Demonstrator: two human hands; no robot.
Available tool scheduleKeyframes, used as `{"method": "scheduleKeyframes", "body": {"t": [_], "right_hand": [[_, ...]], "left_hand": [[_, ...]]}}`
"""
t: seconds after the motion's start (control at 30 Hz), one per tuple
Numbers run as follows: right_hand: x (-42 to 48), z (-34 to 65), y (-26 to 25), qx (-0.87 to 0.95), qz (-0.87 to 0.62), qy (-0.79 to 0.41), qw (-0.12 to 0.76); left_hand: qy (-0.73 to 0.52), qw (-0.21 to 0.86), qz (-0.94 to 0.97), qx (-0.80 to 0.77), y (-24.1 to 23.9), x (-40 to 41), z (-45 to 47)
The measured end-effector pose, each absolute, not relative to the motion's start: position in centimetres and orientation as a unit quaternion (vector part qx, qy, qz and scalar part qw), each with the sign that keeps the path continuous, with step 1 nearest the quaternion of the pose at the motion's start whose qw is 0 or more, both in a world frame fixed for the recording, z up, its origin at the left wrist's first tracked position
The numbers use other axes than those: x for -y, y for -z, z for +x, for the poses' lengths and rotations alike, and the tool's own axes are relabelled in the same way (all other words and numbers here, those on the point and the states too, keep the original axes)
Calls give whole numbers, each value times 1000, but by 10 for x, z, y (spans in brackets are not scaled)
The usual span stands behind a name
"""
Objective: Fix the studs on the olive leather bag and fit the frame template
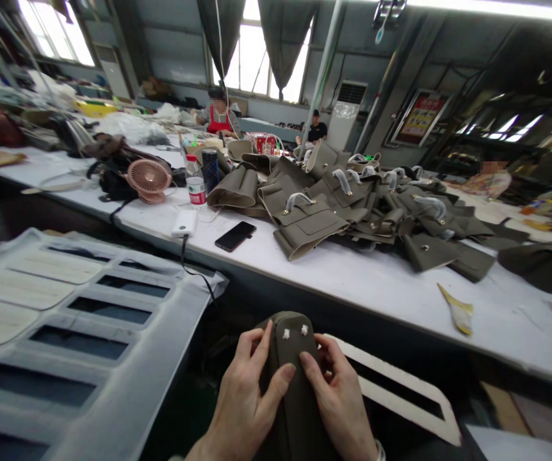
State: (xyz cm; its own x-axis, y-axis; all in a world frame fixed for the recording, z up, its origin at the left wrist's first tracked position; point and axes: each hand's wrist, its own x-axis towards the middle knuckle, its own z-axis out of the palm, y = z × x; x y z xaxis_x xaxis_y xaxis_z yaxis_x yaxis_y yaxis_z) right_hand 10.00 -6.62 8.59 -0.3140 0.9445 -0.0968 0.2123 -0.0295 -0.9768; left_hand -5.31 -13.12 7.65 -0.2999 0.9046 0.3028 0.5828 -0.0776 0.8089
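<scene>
At the bottom centre of the frame, the left hand [242, 400] is closing its grip on the olive leather piece [291, 358] with two white studs, while the right hand [340, 400] is gripping its right edge, below the worktop [353, 275] carrying olive bags [305, 224].

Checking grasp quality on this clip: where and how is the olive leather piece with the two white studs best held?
By its long side edges below the studs, from left and right at once. The olive leather piece stands narrow and upright, rounded end up; the left hand and right hand already flank it, thumbs on its front face.
</scene>
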Motion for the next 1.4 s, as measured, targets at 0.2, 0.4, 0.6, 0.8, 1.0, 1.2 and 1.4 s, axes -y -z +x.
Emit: {"method": "scheduleKeyframes", "body": {"t": [0.2, 0.4, 0.6, 0.8, 1.0, 1.2, 1.4], "right_hand": [[66, 96, -86, 560, -477, -558, 383], [70, 90, -93, 535, -492, -550, 411], [71, 89, -94, 524, -493, -546, 430], [76, 92, -89, 474, -471, -591, 452], [82, 91, -99, 447, -482, -581, 480], [88, 92, -100, 435, -481, -578, 495], [88, 93, -105, 453, -500, -551, 491]], "left_hand": [[-446, 177, 571, -666, -94, 116, -51], [-453, 187, 562, -667, -90, 111, -45], [-482, 225, 553, -641, -93, 116, -42], [-522, 251, 547, -604, -94, 116, -37], [-552, 271, 515, -597, -93, 110, -35], [-572, 260, 516, -582, -95, 108, -29], [-574, 294, 496, -581, -94, 107, -29]]}}
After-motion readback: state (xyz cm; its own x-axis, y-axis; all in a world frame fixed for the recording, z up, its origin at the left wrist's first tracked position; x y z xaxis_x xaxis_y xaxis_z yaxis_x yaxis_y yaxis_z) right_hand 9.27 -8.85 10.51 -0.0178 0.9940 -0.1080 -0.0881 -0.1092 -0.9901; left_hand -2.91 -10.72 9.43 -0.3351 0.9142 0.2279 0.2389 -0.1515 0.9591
